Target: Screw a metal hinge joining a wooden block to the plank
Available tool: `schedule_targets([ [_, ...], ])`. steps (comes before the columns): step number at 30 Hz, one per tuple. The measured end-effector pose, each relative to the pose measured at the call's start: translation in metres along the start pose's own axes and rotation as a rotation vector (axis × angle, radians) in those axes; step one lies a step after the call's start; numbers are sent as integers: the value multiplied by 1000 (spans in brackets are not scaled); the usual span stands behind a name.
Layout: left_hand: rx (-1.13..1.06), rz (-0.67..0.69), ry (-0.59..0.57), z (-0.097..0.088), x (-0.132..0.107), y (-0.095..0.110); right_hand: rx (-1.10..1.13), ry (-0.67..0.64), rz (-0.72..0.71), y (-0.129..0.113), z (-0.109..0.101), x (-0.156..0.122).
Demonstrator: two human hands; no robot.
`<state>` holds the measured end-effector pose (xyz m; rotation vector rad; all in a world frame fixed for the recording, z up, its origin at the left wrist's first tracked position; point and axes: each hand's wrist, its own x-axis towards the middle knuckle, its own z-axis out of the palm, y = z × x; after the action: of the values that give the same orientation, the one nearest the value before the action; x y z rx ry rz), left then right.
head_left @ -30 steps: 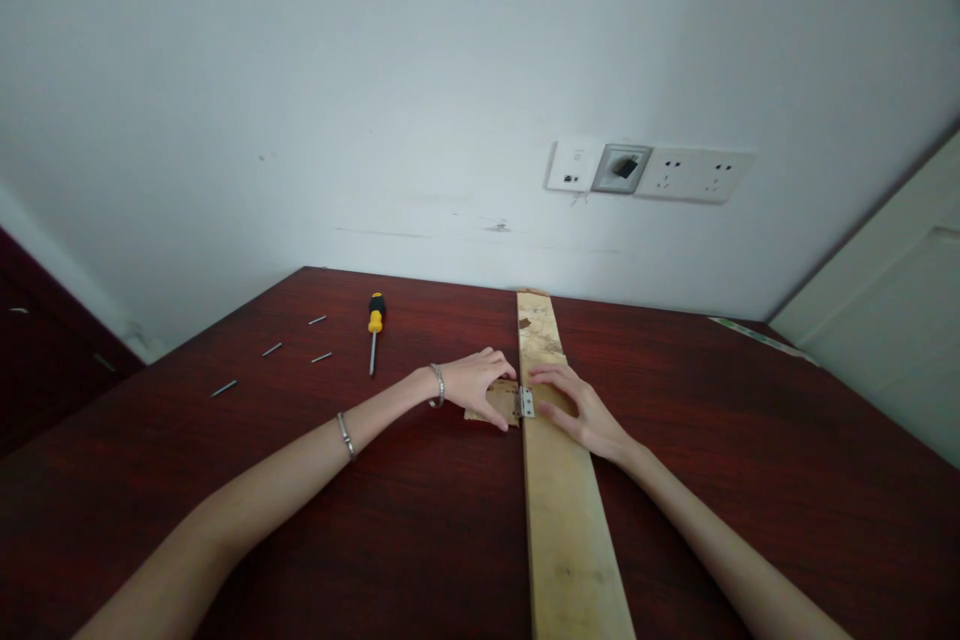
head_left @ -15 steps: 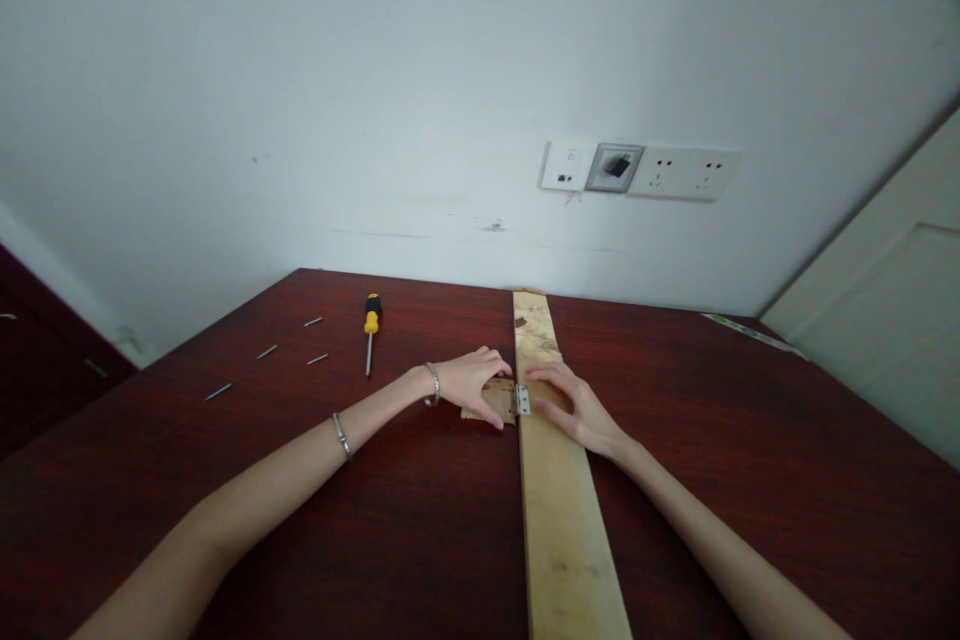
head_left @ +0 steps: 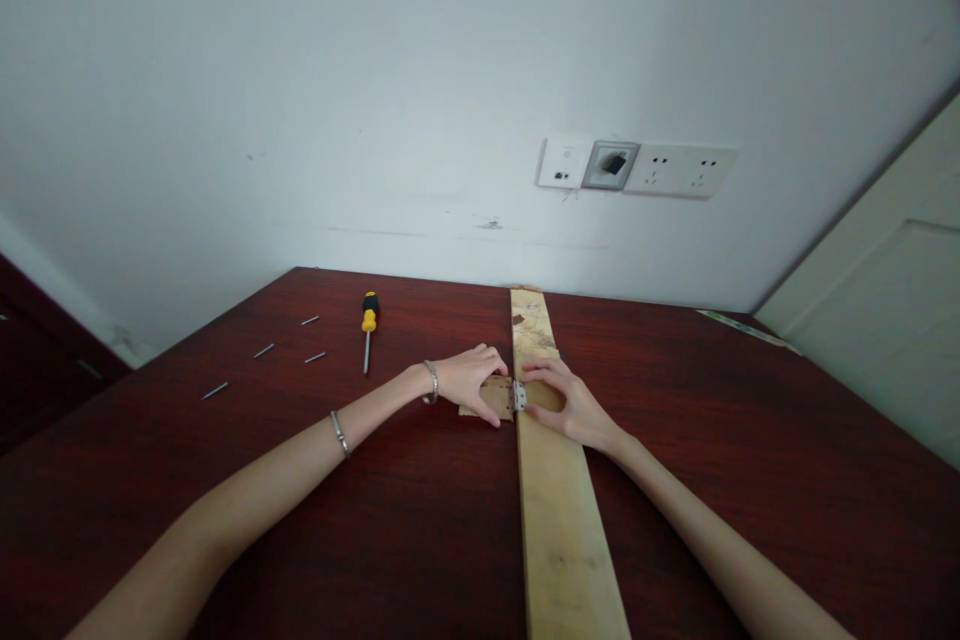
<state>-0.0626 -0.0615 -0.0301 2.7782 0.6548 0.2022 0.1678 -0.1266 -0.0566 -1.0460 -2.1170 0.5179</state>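
A long pale wooden plank (head_left: 559, 520) lies lengthwise on the dark red table (head_left: 750, 480). A small metal hinge (head_left: 517, 396) sits at the plank's left edge, joining it to a small wood piece (head_left: 497, 392). My left hand (head_left: 469, 380) rests over that small piece, fingers curled around its edges. My right hand (head_left: 566, 402) lies on the plank, thumb and fingers pinched at the hinge.
A yellow-and-black screwdriver (head_left: 367, 330) lies at the back left of the table. Several loose screws (head_left: 263, 351) are scattered further left. The wall behind carries a row of sockets (head_left: 637, 167). A pale door (head_left: 885, 320) stands to the right.
My right hand's fingers have drawn in closer onto the hinge. My left hand stays on the small wood piece. The view has shifted slightly.
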Motion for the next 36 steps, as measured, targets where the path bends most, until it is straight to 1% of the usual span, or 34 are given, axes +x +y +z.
schedule_targets([
  [12,-2,-1,-3,1,0,-1,-13,14,-22,-3,0,0],
  [21,7,-19,-27,-2,-1,2,-17,17,-4,-4,1,0],
  [36,-9,-3,-2,0,-1,0,2,35,5,-4,0,0],
])
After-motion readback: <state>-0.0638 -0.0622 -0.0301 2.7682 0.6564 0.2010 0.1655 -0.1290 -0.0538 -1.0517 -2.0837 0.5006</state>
